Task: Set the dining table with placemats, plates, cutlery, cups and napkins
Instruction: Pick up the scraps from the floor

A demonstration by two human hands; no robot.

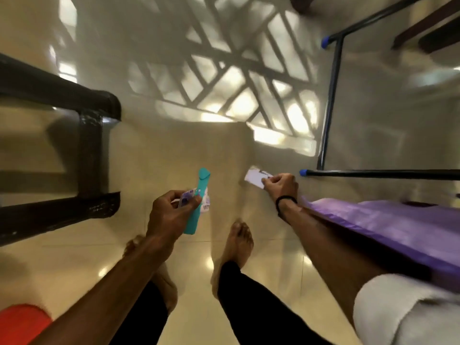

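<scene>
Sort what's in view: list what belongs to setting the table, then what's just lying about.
Job:
- teal item with a printed label, gripped by the left hand
- white card or packet, pinched by the right hand
- purple mat, tucked under the right arm

Lying about:
- dark wooden furniture frame
- black metal rack

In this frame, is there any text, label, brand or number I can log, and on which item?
None legible.
Teal plastic packet in the left hand: purple-and-white printed label, too blurred to read.
White paper slip pinched by the right hand: dark marks, motion-blurred, unreadable.
Purple glossy flat pack: no print visible.
</scene>
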